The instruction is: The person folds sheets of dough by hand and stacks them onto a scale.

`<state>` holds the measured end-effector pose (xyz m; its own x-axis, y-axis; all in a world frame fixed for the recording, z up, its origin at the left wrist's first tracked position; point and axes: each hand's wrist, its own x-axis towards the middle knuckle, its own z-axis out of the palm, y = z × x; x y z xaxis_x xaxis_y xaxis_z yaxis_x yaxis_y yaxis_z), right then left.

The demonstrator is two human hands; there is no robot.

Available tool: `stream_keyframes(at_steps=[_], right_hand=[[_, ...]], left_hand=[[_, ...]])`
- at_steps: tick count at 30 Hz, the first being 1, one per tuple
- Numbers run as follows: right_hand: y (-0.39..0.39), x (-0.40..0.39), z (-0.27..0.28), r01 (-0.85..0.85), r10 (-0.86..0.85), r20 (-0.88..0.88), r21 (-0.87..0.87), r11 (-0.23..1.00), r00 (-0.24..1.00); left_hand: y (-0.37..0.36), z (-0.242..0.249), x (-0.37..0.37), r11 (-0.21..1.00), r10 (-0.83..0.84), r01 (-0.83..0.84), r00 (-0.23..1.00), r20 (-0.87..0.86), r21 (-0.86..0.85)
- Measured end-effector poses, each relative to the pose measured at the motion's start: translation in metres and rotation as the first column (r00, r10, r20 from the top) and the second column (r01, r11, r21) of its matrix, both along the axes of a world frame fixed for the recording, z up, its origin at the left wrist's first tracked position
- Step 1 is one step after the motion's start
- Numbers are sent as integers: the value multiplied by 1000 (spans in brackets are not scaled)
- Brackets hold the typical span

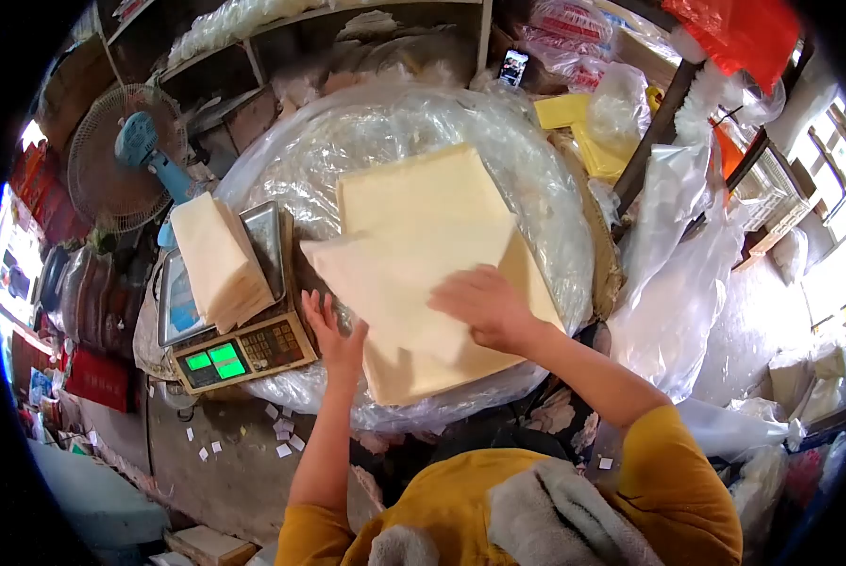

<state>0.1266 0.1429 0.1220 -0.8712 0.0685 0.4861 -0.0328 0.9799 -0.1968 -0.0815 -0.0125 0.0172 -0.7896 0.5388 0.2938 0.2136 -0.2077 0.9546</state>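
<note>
A stack of thin cream-coloured sheets (423, 193) lies on a round, plastic-covered surface in front of me. On top, one paler sheet (390, 278) sits askew, with a corner sticking out to the left. My right hand (489, 307) rests over this top sheet, its fingers stretched out and slightly blurred. Beside the sheet's left edge, my left hand (333, 330) is raised with fingers spread and nothing in it. Left of it stands a digital scale (243, 354) with lit green displays. A folded pile of similar sheets (220, 259) lies on the scale's tray.
Clear plastic film (555, 226) covers the round work surface. A blue fan (135, 141) stands behind the scale. Plastic bags (673, 283) hang at the right, near yellow packaging (602, 137). A phone (513, 68) is propped at the back. Paper scraps (284, 450) litter the floor.
</note>
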Motion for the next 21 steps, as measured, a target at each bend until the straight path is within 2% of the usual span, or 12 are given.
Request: stream_keyframes(at_steps=[2,3,4,5,7,8,9,12,15,17,20,21], right_hand=[[11,24,-40,-33,25,-38,-238,971,999],[17,36,-61,-54,37,-53,-360,931,998],[27,49,-74,-78,78,-18,-477,875,997],[35,57,-83,-92,121,10,-589,803,993],[40,59,-91,422,-162,390,-857,295,906],[51,57,-89,599,-265,538,-737,314,800],[60,54,-104,466,-259,405,-850,246,877],[67,40,-102,656,-394,526,-642,398,754],[57,26,-90,692,-488,491,-484,536,721],[52,22,-86,621,-514,350,-484,617,783],[48,13,-64,439,-423,122,-170,883,898],[49,15,-56,411,-374,291,-76,908,881]], left_hand=[[-8,-8,10,991,-118,123,990,-81,54],[-12,-13,10,985,-121,152,943,-309,81],[-18,-33,-4,968,-250,205,806,-537,-142],[-23,-41,-9,931,-341,217,800,-493,-292],[-25,-41,-7,832,-391,267,904,-173,-487],[-20,-33,0,797,-311,319,945,105,-512],[-13,-28,4,833,-258,257,964,67,-489],[9,6,15,834,-122,-5,974,-193,-552],[20,0,19,775,-344,-368,434,-832,-513],[19,-14,18,745,-495,-252,411,-765,-618],[25,-5,18,722,-530,-216,436,-727,-657],[27,-4,13,705,-577,-185,411,-706,-684]])
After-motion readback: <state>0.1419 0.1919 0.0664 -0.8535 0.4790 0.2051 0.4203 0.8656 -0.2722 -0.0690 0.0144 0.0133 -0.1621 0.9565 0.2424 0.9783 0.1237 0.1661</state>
